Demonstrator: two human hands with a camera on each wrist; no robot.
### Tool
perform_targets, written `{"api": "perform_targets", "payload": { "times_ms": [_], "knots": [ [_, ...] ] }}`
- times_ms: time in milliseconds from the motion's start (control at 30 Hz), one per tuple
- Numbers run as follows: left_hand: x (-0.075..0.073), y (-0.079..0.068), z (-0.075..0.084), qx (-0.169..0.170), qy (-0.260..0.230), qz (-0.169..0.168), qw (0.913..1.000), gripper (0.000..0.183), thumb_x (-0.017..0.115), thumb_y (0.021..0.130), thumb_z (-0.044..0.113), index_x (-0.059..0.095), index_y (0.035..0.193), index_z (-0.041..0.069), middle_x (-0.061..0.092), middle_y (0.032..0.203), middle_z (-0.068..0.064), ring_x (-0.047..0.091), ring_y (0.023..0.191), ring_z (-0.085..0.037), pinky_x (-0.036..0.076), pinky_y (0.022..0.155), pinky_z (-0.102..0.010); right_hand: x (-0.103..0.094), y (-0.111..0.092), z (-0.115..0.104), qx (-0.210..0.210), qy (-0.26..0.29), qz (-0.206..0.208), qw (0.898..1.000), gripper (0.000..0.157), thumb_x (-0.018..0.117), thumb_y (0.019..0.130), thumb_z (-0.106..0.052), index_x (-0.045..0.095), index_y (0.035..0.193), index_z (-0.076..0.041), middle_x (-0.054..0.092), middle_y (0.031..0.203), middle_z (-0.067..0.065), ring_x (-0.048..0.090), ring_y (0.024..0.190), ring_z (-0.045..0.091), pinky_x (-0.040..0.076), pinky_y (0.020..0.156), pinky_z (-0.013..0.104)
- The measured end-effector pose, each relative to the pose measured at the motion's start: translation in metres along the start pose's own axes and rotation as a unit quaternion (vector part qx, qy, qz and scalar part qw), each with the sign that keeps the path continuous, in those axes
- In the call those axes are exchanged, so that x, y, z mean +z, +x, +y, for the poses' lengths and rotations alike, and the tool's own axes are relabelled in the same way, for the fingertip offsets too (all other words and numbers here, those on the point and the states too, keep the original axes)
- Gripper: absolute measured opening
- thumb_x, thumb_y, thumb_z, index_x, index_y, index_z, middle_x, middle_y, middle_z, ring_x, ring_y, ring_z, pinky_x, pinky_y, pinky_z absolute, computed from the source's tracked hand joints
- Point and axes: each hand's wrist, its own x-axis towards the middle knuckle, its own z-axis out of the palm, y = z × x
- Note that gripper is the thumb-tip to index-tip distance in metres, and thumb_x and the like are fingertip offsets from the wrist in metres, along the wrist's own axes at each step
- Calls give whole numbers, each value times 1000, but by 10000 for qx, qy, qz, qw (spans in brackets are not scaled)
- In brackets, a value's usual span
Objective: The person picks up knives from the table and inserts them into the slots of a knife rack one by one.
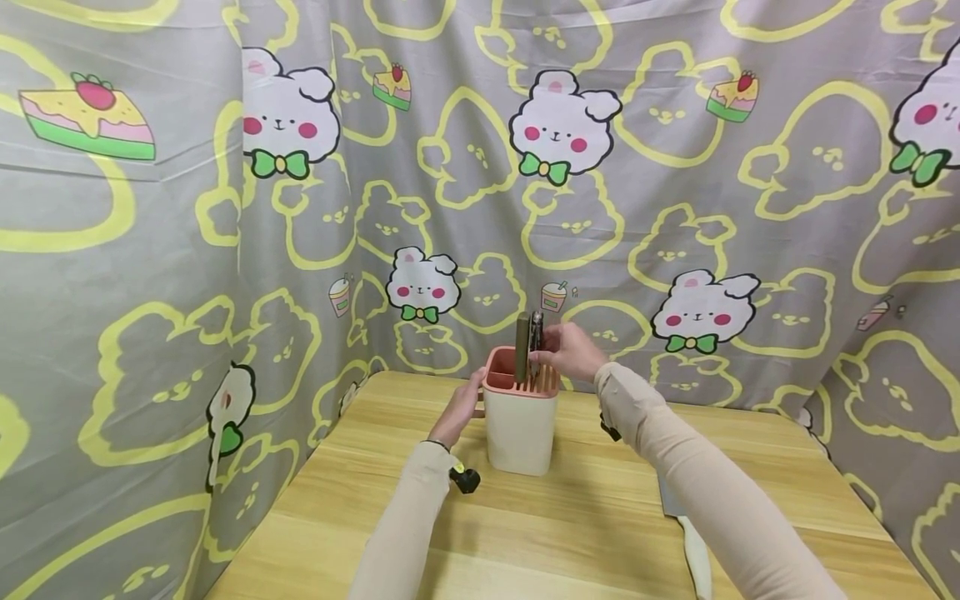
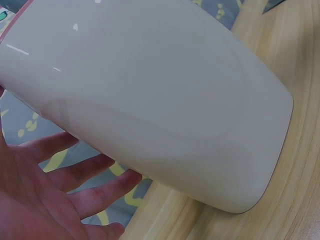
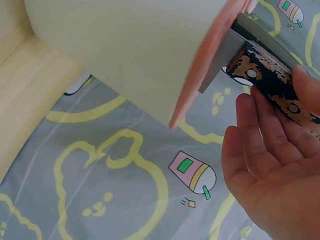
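Note:
A cream knife holder with a pink slotted rim stands upright on the table. My left hand touches its left side near the top, its fingers fairly straight in the left wrist view. Above the slots, my right hand pinches a knife by its worn black handle, where patches of brown show through. That knife's blade is partly out of the holder, its lower part hidden inside. Next to it an olive-green handle sticks up from the holder.
On the wooden table, a cleaver with a white handle lies at the right, partly hidden by my right sleeve. A grey curtain with cartoon bears hangs behind and at both sides of the table.

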Motion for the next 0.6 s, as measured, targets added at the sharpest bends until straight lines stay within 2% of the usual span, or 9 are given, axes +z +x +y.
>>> {"api": "perform_targets", "payload": {
  "times_ms": [233,467,600],
  "knots": [
    [0,0,0,-6,-33,-2,10000,70,31,106,65,50,154,17,47,159,-15,50,143,-40,53,109,-54,4,-1,3,31,-28,7,10000,16,75,94,-12,73,101,2,77,92,16,69,80,18,55,74,28],
    [0,1,0,36,-37,-24,10000,74,30,106,67,49,154,15,47,159,-16,51,142,-41,53,110,-55,6,-2,2,246,-100,-24,9996,23,75,95,-17,72,109,1,76,101,16,73,94,25,60,89,41],
    [1,1,-1,21,7,-22,10000,70,29,108,63,47,156,15,45,160,-18,51,142,-43,53,109,-55,6,-3,2,232,-120,2,9997,23,75,95,-16,71,109,2,76,102,17,74,95,27,60,90,42]
  ]
}}
